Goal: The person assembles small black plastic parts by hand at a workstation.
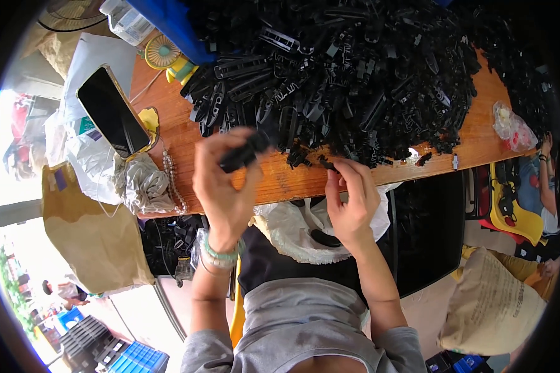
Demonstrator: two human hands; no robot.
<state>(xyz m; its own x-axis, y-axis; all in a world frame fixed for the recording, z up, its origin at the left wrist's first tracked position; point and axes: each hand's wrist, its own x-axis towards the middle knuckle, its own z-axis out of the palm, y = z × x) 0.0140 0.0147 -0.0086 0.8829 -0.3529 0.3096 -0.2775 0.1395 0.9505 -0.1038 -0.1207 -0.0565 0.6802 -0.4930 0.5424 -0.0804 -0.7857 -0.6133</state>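
My left hand (225, 180) is raised over the front edge of the wooden table, its fingers closed round a black plastic part (241, 155) that is smeared by motion. To its right, my right hand (354, 198) pinches a small black plastic piece (325, 163) between thumb and fingertips, just above the table edge. Beyond both hands lies a large heap of black plastic parts (354, 81), some with pale lettering. A few small black pieces (297, 154) rest on the wood between my hands, next to the heap.
At the left of the table (280, 184) stand a phone (113, 112), a small yellow fan (163, 53) and a beaded strand (172, 177). A white sack (292, 233) sits open below the edge. To the right are a plastic bag (514, 128) and another person's arm (546, 180).
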